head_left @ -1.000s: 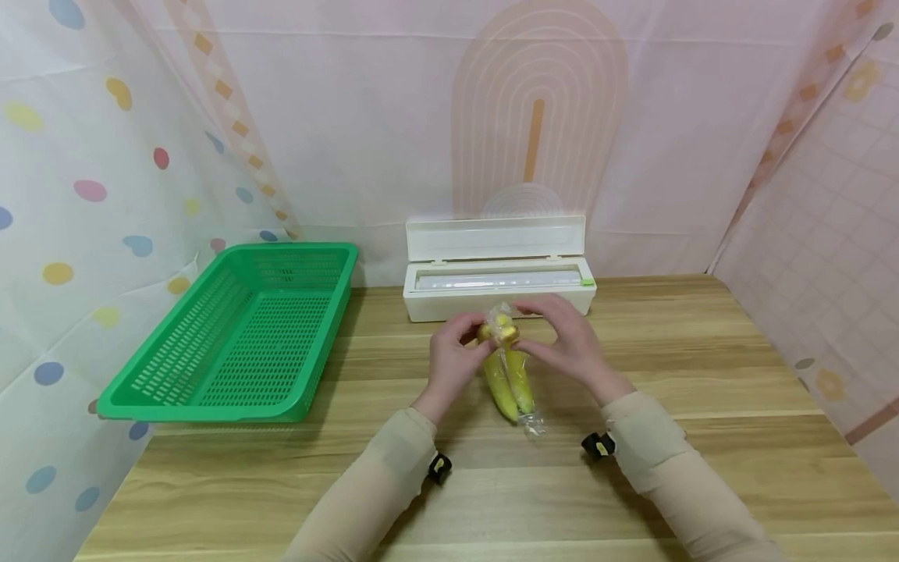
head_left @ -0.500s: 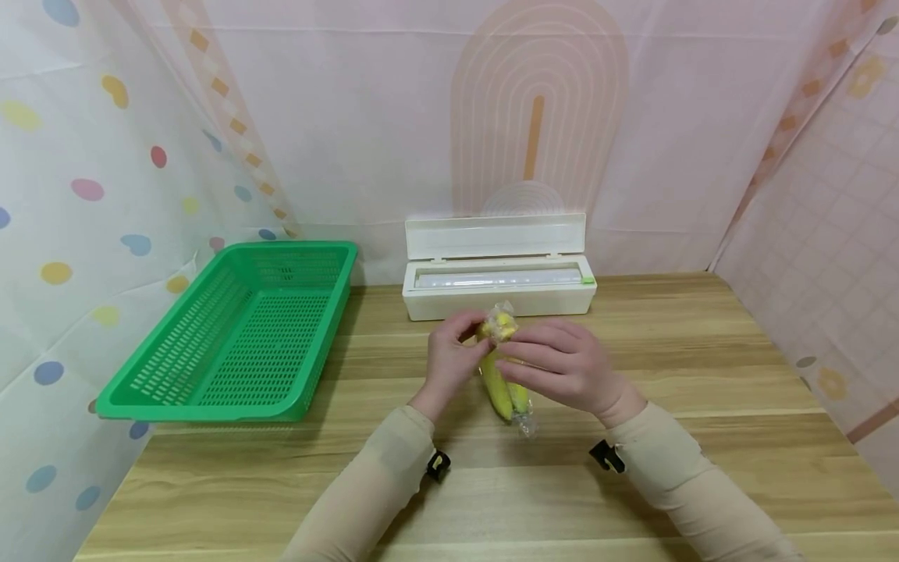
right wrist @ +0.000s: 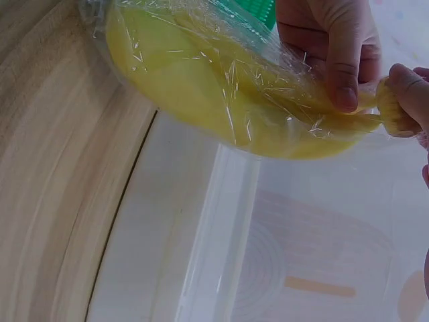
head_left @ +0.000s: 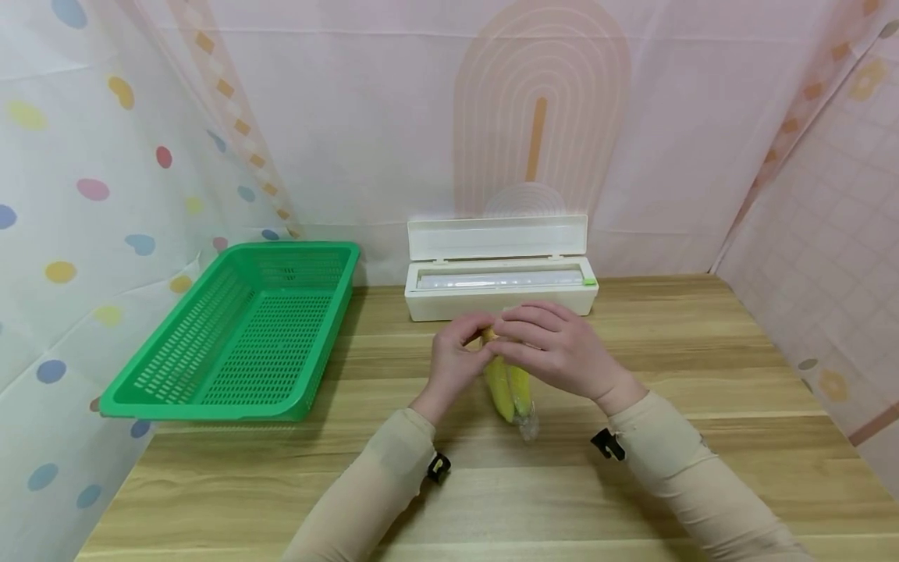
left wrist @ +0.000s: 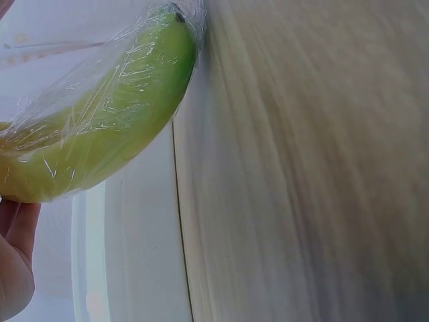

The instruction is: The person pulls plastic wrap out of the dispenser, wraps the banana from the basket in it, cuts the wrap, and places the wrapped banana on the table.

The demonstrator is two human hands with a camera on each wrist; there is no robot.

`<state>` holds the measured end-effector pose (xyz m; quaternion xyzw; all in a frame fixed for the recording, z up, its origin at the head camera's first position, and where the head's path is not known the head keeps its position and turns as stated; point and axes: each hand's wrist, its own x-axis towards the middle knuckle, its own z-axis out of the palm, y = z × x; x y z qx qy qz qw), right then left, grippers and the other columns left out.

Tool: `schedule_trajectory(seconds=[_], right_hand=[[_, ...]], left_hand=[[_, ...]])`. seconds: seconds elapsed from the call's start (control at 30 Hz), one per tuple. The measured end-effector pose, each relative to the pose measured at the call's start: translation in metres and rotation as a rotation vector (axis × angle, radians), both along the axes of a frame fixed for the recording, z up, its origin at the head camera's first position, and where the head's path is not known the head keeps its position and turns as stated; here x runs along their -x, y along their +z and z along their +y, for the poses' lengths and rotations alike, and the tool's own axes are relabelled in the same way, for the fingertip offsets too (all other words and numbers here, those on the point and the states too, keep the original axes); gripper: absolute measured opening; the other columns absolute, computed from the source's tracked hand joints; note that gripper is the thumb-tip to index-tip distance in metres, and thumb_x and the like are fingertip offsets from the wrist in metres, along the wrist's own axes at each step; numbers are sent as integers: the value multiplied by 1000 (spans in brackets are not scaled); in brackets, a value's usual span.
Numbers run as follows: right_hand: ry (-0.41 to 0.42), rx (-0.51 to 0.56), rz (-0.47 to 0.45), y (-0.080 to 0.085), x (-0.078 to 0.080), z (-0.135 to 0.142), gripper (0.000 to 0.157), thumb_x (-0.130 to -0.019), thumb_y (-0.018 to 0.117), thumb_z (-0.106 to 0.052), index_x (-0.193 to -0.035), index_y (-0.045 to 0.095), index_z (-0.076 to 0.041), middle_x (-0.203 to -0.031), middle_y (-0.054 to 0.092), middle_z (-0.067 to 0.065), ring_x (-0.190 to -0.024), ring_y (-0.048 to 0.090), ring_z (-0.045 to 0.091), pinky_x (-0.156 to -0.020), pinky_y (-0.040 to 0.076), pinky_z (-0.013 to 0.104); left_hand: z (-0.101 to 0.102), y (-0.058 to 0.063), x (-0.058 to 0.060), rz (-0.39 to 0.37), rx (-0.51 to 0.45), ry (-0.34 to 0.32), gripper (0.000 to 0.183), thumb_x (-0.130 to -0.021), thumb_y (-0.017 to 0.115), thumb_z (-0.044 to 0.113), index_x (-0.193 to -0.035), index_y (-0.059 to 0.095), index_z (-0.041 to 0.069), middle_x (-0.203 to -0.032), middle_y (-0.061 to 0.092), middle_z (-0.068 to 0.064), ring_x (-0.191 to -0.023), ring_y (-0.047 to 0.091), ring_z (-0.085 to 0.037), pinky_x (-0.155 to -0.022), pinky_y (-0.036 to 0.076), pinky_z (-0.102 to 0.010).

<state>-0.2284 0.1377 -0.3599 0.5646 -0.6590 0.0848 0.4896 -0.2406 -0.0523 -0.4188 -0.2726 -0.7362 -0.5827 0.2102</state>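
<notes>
Yellow-green bananas [head_left: 500,394] joined at the stem are covered in clear plastic wrap [right wrist: 221,87]. They stand stem up, tips down by the tabletop, in the middle of the head view. My left hand [head_left: 460,355] pinches them just below the stem, its thumb [right wrist: 343,84] lying over the wrapped necks. At the top, the fingers of my right hand [head_left: 562,351] hold the wrapped stem end [right wrist: 395,111]; in the head view that hand covers the stem. A crumpled tail of wrap [head_left: 528,428] sticks out at the lower tips.
Behind the hands stands a white cling film box [head_left: 499,303], lid raised, with a roll of film [head_left: 499,279] inside. A green plastic basket [head_left: 333,343] sits at the left on the wooden table [head_left: 702,468]. Patterned cloth [head_left: 337,117] hangs around the table.
My right hand has turned from the side of the stem to cover its top, its back now facing the camera. The left hand keeps its hold in nearly the same place.
</notes>
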Motion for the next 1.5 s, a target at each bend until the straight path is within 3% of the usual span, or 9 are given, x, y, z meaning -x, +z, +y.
schedule_trajectory(seconds=[0.13, 0.33, 0.57, 0.77, 0.9, 1.1, 1.17, 1.27, 1.5], right_hand=[[7, 11, -107, -2, 1, 4, 18, -95, 66, -16, -110, 72, -7, -107, 72, 4, -102, 66, 24, -92, 52, 38], [22, 34, -320, -9, 2, 10, 35, -82, 78, -14, -115, 70, -6, -108, 70, 6, -100, 65, 24, -91, 52, 39], [57, 112, -383, -17, 4, 11, 24, -93, 68, -17, -114, 71, -5, -108, 71, 7, -98, 66, 24, -89, 53, 39], [57, 163, -356, -21, 4, 10, 24, -98, 61, -23, -110, 72, -5, -105, 72, 6, -93, 67, 24, -82, 55, 38], [48, 179, -350, -22, 4, 11, 25, -98, 61, -24, -109, 73, -5, -104, 72, 5, -92, 67, 24, -81, 55, 38], [34, 190, -355, -24, 3, 11, 25, -97, 62, -25, -109, 72, -5, -104, 71, 6, -92, 67, 24, -83, 55, 37], [33, 195, -352, -25, 3, 11, 26, -97, 62, -25, -109, 72, -4, -104, 71, 7, -92, 68, 25, -82, 55, 37], [28, 198, -351, -26, 2, 11, 27, -98, 61, -25, -110, 70, -3, -105, 71, 8, -93, 68, 25, -84, 55, 36], [23, 195, -378, -26, -1, 9, 28, -99, 58, -26, -111, 66, -2, -107, 71, 8, -95, 68, 24, -88, 54, 34]], left_hand=[[1, 7, -5, -24, -2, 0, 22, -79, 74, -14, -99, 71, -7, -103, 69, -21, -96, 64, -30, -89, 56, -39], [0, 27, -21, -44, -2, -4, 25, -76, 70, -18, -100, 69, -10, -105, 68, -25, -99, 64, -36, -91, 55, -39], [-4, -3, 2, -53, -32, -36, 31, -76, 73, -14, -105, 72, -2, -107, 69, -17, -101, 64, -30, -93, 54, -38], [-13, 4, -2, -77, 144, 29, 45, -77, 82, 4, -119, 69, 7, -120, 68, -8, -114, 61, -25, -101, 47, -44], [-23, 8, -4, 74, 241, 58, 53, -73, 87, 11, -122, 67, 6, -123, 67, -8, -116, 60, -25, -103, 45, -40], [-26, 18, -7, 557, 329, 74, 46, -69, 88, 10, -110, 69, -1, -113, 69, -14, -107, 63, -29, -101, 47, -36], [-22, 21, -9, 661, 344, 79, 42, -70, 87, 10, -107, 69, -1, -110, 70, -14, -103, 65, -28, -98, 50, -35], [-16, 23, -11, 708, 355, 79, 36, -74, 85, 8, -106, 70, -1, -106, 71, -12, -98, 66, -26, -94, 52, -32], [-11, 20, -17, 662, 382, 126, 35, -75, 85, 6, -106, 69, 1, -106, 71, -10, -99, 67, -24, -93, 52, -34]])
